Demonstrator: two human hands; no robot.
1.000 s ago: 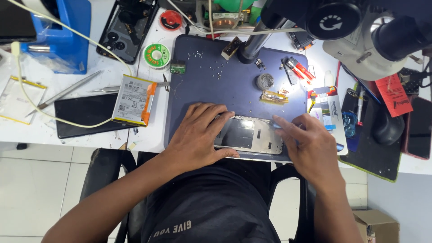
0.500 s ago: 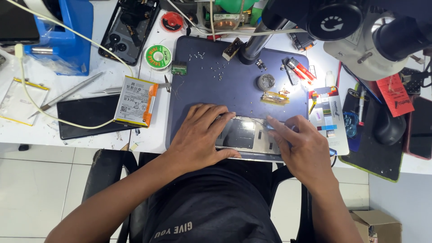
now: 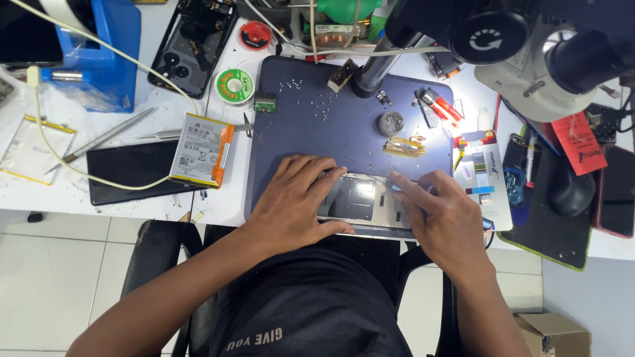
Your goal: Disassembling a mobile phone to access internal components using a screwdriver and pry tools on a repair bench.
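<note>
Blue mat [image 3: 344, 132] bears one phone frame [image 3: 360, 201], two hands.

Bare mat [image 3: 311, 135] lies open above the phone frame [image 3: 360, 201], hemmed by microscope post [image 3: 372, 73] and loose screws [image 3: 322, 106].

Bright, even light; sharp picture, slight glare.

1. Opened phone frame [image 3: 362, 201]: bare metal, silvery, smooth with a dull sheen.
2. Work mat [image 3: 331, 142]: matt dark-blue rubbery sheet, faintly scuffed.
3. Tweezers [image 3: 99, 140]: brushed steel.
4. Phone battery [image 3: 198, 149]: matt white paper-like label, glossy orange tape.
5. Blue bin [image 3: 116, 46]: glossy plastic.
</note>
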